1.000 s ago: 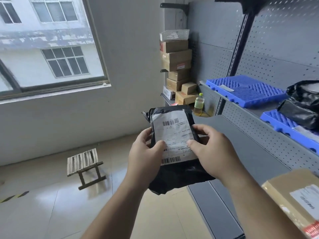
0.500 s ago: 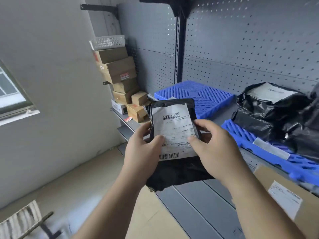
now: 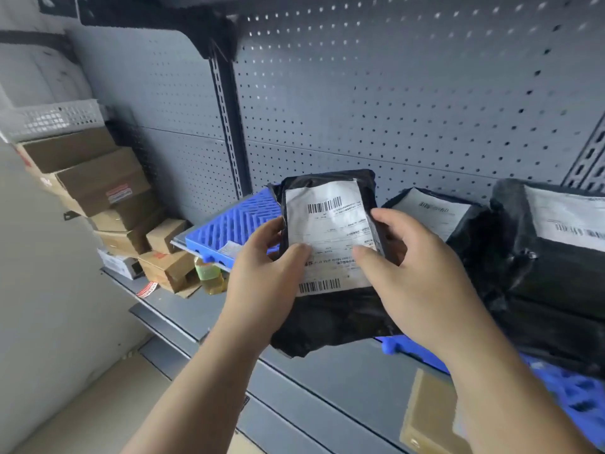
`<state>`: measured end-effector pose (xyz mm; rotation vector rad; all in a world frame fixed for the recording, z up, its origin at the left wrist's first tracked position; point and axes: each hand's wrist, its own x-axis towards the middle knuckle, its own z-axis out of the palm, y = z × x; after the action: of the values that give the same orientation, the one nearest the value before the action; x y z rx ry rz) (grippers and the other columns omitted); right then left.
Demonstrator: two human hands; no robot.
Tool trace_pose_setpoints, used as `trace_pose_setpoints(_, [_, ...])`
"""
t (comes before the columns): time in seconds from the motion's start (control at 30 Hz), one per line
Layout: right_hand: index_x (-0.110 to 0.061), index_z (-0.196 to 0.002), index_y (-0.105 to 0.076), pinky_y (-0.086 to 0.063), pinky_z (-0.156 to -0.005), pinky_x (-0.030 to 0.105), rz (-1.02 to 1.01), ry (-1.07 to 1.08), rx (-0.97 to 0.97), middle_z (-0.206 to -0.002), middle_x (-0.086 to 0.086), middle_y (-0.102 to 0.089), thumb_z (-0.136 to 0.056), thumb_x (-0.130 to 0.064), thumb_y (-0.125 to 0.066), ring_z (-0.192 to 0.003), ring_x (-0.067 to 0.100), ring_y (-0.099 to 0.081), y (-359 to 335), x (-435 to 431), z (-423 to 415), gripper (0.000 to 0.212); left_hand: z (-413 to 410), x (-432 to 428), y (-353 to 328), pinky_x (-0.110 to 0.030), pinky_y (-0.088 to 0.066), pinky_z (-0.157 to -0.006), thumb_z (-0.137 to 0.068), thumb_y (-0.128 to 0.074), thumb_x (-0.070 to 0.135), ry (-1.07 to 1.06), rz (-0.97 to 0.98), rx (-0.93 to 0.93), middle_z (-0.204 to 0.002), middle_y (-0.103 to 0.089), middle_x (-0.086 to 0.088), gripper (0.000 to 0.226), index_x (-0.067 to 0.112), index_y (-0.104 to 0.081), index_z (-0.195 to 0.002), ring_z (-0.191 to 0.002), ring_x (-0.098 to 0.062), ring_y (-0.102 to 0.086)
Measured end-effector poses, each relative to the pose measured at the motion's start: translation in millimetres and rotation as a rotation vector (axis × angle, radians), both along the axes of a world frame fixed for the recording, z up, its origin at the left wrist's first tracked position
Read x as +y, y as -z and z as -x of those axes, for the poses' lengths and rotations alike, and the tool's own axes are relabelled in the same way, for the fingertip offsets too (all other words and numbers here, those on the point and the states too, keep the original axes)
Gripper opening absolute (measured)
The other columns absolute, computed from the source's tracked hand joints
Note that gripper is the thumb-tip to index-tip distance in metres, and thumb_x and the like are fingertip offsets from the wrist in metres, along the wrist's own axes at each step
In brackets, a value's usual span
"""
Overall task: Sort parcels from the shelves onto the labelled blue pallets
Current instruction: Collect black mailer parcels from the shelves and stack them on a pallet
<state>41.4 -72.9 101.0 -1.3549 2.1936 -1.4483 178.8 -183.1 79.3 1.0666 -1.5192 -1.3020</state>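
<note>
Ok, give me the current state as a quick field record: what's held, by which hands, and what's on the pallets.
held item: black mailer parcel with white barcode label, upright, label facing the camera
left hand: grip on the parcel's left edge, thumb on the label
right hand: grip on the right edge, thumb on the label
left blue pallet: on the shelf, visible part bare
right blue pallet: carries black bagged parcels
far left: stacked cardboard boxes

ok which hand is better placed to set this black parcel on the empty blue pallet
Probably the left hand: it grips the black parcel on the side next to the empty blue pallet. The right hand sits toward the loaded one.
</note>
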Motion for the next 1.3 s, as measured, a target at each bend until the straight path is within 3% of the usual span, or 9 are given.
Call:
trace_pose_setpoints(0.13, [-0.044,-0.135,-0.051,-0.046,-0.084,0.018,0.015,0.132,0.046,-0.110,-0.029,-0.064,-0.087,-0.048,-0.064,-0.102,-0.007,-0.059,-9.6,-7.5,19.7,0.050,31.3,-28.3,-8.5,-0.036,-0.060,-0.086,-0.072,-0.065,0.042,0.166,0.041,0.007,-0.109,-0.073,0.027,0.049,0.046,-0.068,-0.120,-0.103,-0.005,-0.071])
trace_pose_setpoints(0.23, [-0.042,-0.141,-0.048,-0.042,-0.092,0.024,0.002,0.237,0.096,-0.124,-0.027,-0.060,-0.088,-0.052,-0.060,-0.116,-0.002,-0.053,-17.9,-11.5,28.2,0.055,55.2,-50.3,-17.4,-0.043,-0.058,-0.092,-0.073,-0.066,0.042,0.281,0.047,0.013,-0.117,-0.073,0.021,0.060,0.038,-0.063,-0.132,-0.110,-0.010,-0.070])
trace_pose_setpoints(0.5, [-0.038,-0.147,-0.044,-0.033,-0.086,0.024,-0.116,0.466,0.186,-0.139,-0.014,-0.057,-0.091,-0.058,-0.055,-0.120,0.007,-0.052,-30.0,-17.2,45.1,0.061,112.4,-79.1,-24.7,-0.044,-0.060,-0.089,-0.079,-0.066,0.034,0.576,0.079,0.026,-0.108,-0.077,0.016,0.035,0.038,-0.071,-0.113,-0.097,-0.011,-0.075])
trace_pose_setpoints(0.67, [-0.031,-0.144,-0.048,-0.025,-0.082,0.006,-0.114,0.553,0.239,-0.144,-0.018,-0.048,-0.091,-0.053,-0.056,-0.110,-0.012,-0.037,-29.3,-16.1,54.9,0.057,137.0,-82.4,-26.3,-0.041,-0.060,-0.088,-0.078,-0.066,0.037,0.670,0.118,0.025,-0.110,-0.076,0.016,0.044,0.037,-0.067,-0.122,-0.097,-0.010,-0.075])
trace_pose_setpoints(0.73, [-0.030,-0.138,-0.052,-0.022,-0.074,-0.003,-0.110,0.576,0.263,-0.138,-0.020,-0.047,-0.092,-0.051,-0.057,-0.098,-0.021,-0.025,-27.9,-14.4,58.8,0.051,142.5,-81.5,-26.4,-0.039,-0.060,-0.087,-0.075,-0.066,0.040,0.683,0.134,0.018,-0.108,-0.076,0.018,0.049,0.038,-0.065,-0.125,-0.095,-0.007,-0.075])
trace_pose_setpoints(0.9, [-0.037,-0.119,-0.052,-0.029,-0.072,-0.007,-0.083,0.608,0.276,-0.096,-0.040,-0.039,-0.091,-0.050,-0.056,-0.092,-0.034,-0.031,-25.7,-10.5,63.9,0.032,147.4,-79.2,-27.9,-0.041,-0.058,-0.091,-0.071,-0.066,0.049,0.703,0.138,-0.001,-0.110,-0.075,0.019,0.070,0.044,-0.054,-0.140,-0.095,-0.006,-0.075])
trace_pose_setpoints(1.1, [-0.040,-0.144,-0.042,-0.028,-0.084,0.012,-0.112,0.612,0.274,-0.142,-0.022,-0.046,-0.090,-0.055,-0.056,-0.113,-0.009,-0.038,-26.1,-5.1,65.9,0.058,148.6,-81.4,-29.3,-0.036,-0.059,-0.084,-0.078,-0.067,0.042,0.750,0.134,-0.044,-0.102,-0.073,0.030,0.069,0.048,-0.046,-0.144,-0.089,-0.003,-0.075])
trace_pose_setpoints(1.17, [-0.043,-0.144,-0.041,-0.030,-0.086,0.017,-0.106,0.598,0.278,-0.136,-0.025,-0.047,-0.090,-0.056,-0.055,-0.122,-0.002,-0.042,-26.4,-2.2,63.9,0.057,148.5,-82.6,-28.5,-0.033,-0.058,-0.080,-0.087,-0.068,0.034,0.750,0.135,-0.055,-0.101,-0.073,0.031,0.062,0.048,-0.046,-0.144,-0.087,-0.003,-0.075])
trace_pose_setpoints(1.3, [-0.048,-0.138,-0.043,-0.026,-0.071,-0.001,-0.080,0.579,0.304,-0.098,-0.042,-0.038,-0.089,-0.059,-0.055,-0.100,-0.015,-0.031,-25.9,3.3,62.6,0.052,147.6,-85.0,-26.1,-0.028,-0.057,-0.079,-0.091,-0.069,0.029,0.700,0.119,-0.068,-0.115,-0.071,0.025,0.055,0.047,-0.052,-0.139,-0.090,0.000,-0.074])
